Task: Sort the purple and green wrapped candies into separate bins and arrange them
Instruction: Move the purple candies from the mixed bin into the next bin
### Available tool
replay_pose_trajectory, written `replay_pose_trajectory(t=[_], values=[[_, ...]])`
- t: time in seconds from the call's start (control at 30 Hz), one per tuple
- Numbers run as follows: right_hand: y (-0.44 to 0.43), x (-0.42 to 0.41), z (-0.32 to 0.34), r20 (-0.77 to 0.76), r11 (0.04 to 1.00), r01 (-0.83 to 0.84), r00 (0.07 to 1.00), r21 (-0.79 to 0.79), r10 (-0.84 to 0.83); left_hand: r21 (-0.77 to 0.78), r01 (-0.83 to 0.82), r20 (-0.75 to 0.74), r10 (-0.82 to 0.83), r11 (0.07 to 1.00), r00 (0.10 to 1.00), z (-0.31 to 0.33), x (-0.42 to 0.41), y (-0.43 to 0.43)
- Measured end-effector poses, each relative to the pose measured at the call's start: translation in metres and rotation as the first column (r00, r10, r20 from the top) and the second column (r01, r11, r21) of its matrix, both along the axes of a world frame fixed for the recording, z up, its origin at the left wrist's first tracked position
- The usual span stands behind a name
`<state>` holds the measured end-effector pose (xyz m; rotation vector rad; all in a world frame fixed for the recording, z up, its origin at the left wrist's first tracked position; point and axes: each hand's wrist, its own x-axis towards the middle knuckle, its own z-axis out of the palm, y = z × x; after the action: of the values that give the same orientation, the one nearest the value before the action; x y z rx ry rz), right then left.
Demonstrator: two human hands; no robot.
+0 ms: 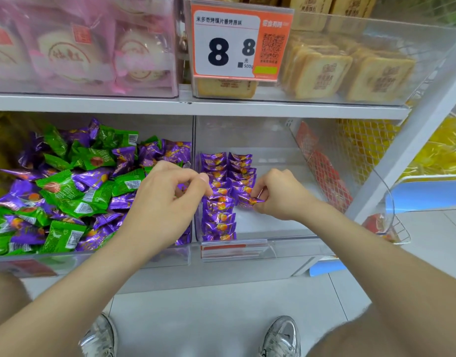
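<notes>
The clear left bin (93, 256) holds a loose mix of green candies (59, 188) and purple candies (95, 176). In the clear right bin (286, 161) purple candies (219, 220) stand in two neat rows along its left side. My right hand (281, 195) pinches one purple candy (248, 201) at the near end of the second row. My left hand (167, 199) reaches over the divider between the bins, its thumb and fingers pinching a purple candy (217, 192) in the first row.
Above, a shelf carries pink-wrapped cakes (75, 47), a price tag (237, 39) and a bin of biscuit packs (350, 68). A wire basket (363, 161) with red and yellow packs stands to the right. The right part of the right bin's floor is bare.
</notes>
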<state>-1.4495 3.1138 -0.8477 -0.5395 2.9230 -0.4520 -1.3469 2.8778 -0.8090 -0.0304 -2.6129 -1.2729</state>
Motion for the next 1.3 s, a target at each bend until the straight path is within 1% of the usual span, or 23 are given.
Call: replay_pose_trajectory(t=[0.4,0.57,0.83,1.0,1.1,1.2,1.23,1.3], values=[[0.001,-0.001,0.003,-0.009,0.992,0.114,0.993,-0.049,-0.115,0.003,0.045,0.048,-0.045,0.999,0.998,0.004,0.002,-0.005],[0.001,0.0,0.007,-0.025,0.993,0.115,0.993,-0.039,-0.116,-0.016,0.056,0.052,-0.055,0.998,0.997,0.006,0.004,-0.004],[0.001,0.004,0.013,-0.05,0.999,0.05,0.997,-0.009,-0.051,-0.001,0.08,0.036,-0.08,0.997,0.996,0.004,0.003,-0.005],[0.0,0.004,0.013,-0.04,0.999,0.043,0.998,-0.009,-0.044,0.006,0.086,0.032,-0.087,0.996,0.996,0.001,0.002,-0.005],[0.002,0.004,0.014,-0.036,0.997,0.081,0.996,-0.011,-0.081,0.009,0.097,0.01,-0.098,0.995,0.995,0.0,0.001,-0.006],[0.002,0.009,0.025,-0.104,0.99,0.139,0.985,0.015,-0.137,0.055,0.076,-0.019,-0.075,0.996,0.997,-0.001,0.003,-0.01],[-0.001,0.015,0.031,-0.129,0.991,0.13,0.983,-0.018,-0.131,0.083,0.062,-0.011,-0.061,0.995,0.998,0.0,0.004,-0.014],[-0.015,0.032,0.045,-0.172,0.987,0.077,0.98,-0.138,-0.1,0.121,0.015,0.007,-0.016,0.993,1.0,0.003,0.005,-0.026]])
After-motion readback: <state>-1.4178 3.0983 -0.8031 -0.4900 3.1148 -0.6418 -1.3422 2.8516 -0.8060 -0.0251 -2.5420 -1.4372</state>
